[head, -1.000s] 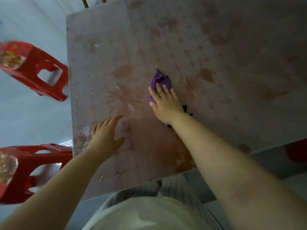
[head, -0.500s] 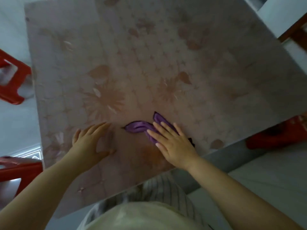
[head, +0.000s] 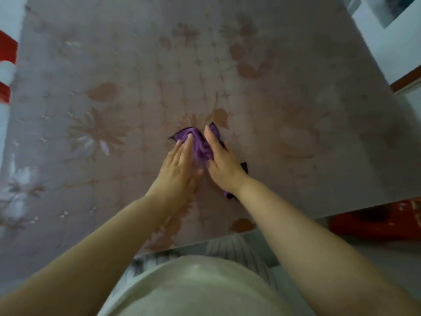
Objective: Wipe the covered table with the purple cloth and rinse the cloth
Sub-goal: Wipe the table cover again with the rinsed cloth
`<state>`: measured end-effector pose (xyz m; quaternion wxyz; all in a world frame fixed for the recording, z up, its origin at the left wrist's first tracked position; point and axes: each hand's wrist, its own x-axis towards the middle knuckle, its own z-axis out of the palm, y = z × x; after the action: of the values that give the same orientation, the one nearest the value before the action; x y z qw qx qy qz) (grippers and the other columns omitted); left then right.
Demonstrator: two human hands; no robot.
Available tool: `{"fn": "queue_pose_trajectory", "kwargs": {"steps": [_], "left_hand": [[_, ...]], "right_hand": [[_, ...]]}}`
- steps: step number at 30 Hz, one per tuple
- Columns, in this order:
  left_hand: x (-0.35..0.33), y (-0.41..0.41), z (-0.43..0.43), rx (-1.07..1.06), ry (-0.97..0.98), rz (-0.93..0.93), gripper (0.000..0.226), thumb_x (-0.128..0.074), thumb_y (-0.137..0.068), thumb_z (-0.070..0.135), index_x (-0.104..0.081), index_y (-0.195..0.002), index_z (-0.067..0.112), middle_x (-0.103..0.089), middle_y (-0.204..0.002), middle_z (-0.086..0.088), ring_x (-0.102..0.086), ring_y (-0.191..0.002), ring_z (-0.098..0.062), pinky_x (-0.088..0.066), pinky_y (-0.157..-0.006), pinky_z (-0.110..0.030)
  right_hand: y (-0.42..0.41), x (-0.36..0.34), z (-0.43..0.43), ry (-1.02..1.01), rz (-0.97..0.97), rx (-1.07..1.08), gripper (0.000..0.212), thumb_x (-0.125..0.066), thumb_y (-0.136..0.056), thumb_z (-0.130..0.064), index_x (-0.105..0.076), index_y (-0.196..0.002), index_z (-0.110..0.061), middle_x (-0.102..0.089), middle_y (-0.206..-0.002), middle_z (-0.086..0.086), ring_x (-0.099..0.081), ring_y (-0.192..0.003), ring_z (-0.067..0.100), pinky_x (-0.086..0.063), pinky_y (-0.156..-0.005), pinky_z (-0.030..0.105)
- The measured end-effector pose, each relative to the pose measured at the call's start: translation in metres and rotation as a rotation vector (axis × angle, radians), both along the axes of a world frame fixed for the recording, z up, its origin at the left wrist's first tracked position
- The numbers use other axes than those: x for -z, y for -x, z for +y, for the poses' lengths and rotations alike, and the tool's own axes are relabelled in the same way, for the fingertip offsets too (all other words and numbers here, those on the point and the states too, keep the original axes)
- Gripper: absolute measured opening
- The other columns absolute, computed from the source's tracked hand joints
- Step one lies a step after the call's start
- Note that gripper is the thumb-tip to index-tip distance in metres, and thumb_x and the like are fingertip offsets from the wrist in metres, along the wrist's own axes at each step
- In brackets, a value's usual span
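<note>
Purple cloth (head: 200, 145): small, bunched and creased, with dark trim at its corners. It lies on the covered table (head: 296, 65), toward the near edge, under and between both hands.

Handling, as judged: light, soft and limp, with no stiffness of its own. Whether it is damp cannot be told. It is best taken by gathering the raised fold between the hands, or pressed flat under a palm for wiping.

Left hand (head: 177, 169): fingers straight, tips resting on the cloth's left part, gripping nothing.

Right hand (head: 222, 165): flat, fingers straight, pressing on the cloth's right part and covering much of it.

Surface: smooth pale-pink cover with a floral print, faintly glossy. It is probably slick, so the cloth should slide readily.

Room: red stool (head: 376, 221) at the right beyond the table edge, another red piece (head: 8, 53) at the left, pale floor (head: 391, 252).
</note>
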<state>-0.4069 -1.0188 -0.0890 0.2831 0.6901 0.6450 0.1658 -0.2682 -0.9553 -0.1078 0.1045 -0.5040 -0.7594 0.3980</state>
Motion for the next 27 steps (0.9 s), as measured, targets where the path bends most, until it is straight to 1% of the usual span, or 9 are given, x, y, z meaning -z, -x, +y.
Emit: {"fn": "queue_pose_trajectory", "kwargs": {"steps": [3,5,7,10,13,15,17,22,27], "left_hand": [[0.021,-0.051,0.001,-0.023,0.162,0.259,0.082,-0.003,-0.074,0.070,0.029,-0.134,0.024,0.031,-0.141,0.006,0.027,-0.134,-0.018,0.011,-0.112,-0.038],[0.031,-0.065,0.013,-0.039,0.161,0.444,0.087,0.003,-0.068,0.075,0.033,-0.131,0.023,0.034,-0.142,-0.002,0.030,-0.132,-0.026,0.016,-0.109,-0.042],[0.033,-0.065,0.040,-0.089,0.146,0.546,0.091,-0.008,-0.076,0.074,0.024,-0.138,0.015,0.025,-0.149,-0.011,0.025,-0.136,-0.032,0.016,-0.110,-0.044],[0.028,-0.056,0.103,-0.241,0.143,0.583,0.090,-0.028,-0.085,0.063,0.004,-0.143,0.003,0.005,-0.152,-0.024,0.010,-0.140,-0.038,0.006,-0.115,-0.048],[0.028,-0.062,0.163,-0.304,0.225,0.528,0.081,-0.028,-0.087,0.061,0.004,-0.145,0.015,0.008,-0.153,-0.020,0.010,-0.139,-0.039,0.002,-0.115,-0.049],[0.029,-0.090,0.192,-0.174,0.215,0.533,0.072,-0.023,-0.089,0.059,0.006,-0.144,0.024,0.012,-0.154,-0.015,0.013,-0.139,-0.038,0.003,-0.115,-0.047],[0.027,-0.141,0.205,0.019,0.157,0.498,0.070,-0.022,-0.090,0.057,0.008,-0.144,0.023,0.012,-0.154,-0.010,0.014,-0.140,-0.034,0.003,-0.115,-0.045],[0.024,-0.272,0.172,0.488,0.075,0.460,0.071,-0.021,-0.092,0.054,0.010,-0.144,0.016,0.013,-0.154,-0.009,0.017,-0.139,-0.032,0.007,-0.113,-0.043],[0.029,-0.244,0.141,0.538,0.015,0.534,0.065,-0.015,-0.094,0.050,0.010,-0.144,0.017,0.013,-0.154,-0.007,0.016,-0.140,-0.028,0.010,-0.113,-0.040]], "right_hand": [[-0.046,-0.008,-0.010,-0.047,0.209,0.122,0.071,-0.038,-0.079,0.007,-0.020,-0.145,-0.010,-0.022,-0.153,0.009,-0.018,-0.141,0.017,-0.014,-0.116,0.024],[-0.099,-0.014,-0.012,-0.079,0.266,0.198,0.069,-0.037,-0.077,0.007,-0.025,-0.142,-0.014,-0.027,-0.147,-0.001,-0.022,-0.138,0.007,-0.015,-0.111,0.011],[-0.162,-0.022,-0.011,-0.027,0.278,0.284,0.066,-0.038,-0.080,0.005,-0.026,-0.136,-0.027,-0.029,-0.140,-0.015,-0.027,-0.129,-0.005,-0.019,-0.103,0.000],[-0.256,-0.033,-0.011,-0.047,0.232,0.468,0.069,-0.040,-0.076,-0.005,-0.030,-0.124,-0.053,-0.034,-0.133,-0.025,-0.038,-0.117,-0.016,-0.028,-0.097,0.000],[-0.325,-0.045,-0.019,-0.075,0.176,0.697,0.080,-0.045,-0.085,0.008,-0.037,-0.106,-0.069,-0.043,-0.120,-0.033,-0.047,-0.106,-0.018,-0.036,-0.093,0.002],[-0.356,-0.050,-0.027,-0.100,0.155,0.847,0.085,-0.041,-0.087,0.017,-0.041,-0.102,-0.067,-0.048,-0.114,-0.030,-0.051,-0.100,-0.016,-0.039,-0.087,0.001],[-0.374,-0.053,-0.036,-0.123,0.136,0.945,0.083,-0.040,-0.087,0.020,-0.044,-0.101,-0.062,-0.052,-0.110,-0.029,-0.054,-0.095,-0.016,-0.042,-0.083,0.000],[-0.386,-0.043,-0.057,-0.129,0.157,1.003,0.079,-0.041,-0.084,0.024,-0.049,-0.106,-0.052,-0.057,-0.105,-0.039,-0.058,-0.092,-0.014,-0.045,-0.078,0.001],[-0.348,-0.040,-0.053,-0.083,0.186,0.954,0.073,-0.039,-0.089,0.016,-0.047,-0.106,-0.054,-0.050,-0.117,-0.021,-0.053,-0.101,-0.011,-0.041,-0.085,0.001]]}}
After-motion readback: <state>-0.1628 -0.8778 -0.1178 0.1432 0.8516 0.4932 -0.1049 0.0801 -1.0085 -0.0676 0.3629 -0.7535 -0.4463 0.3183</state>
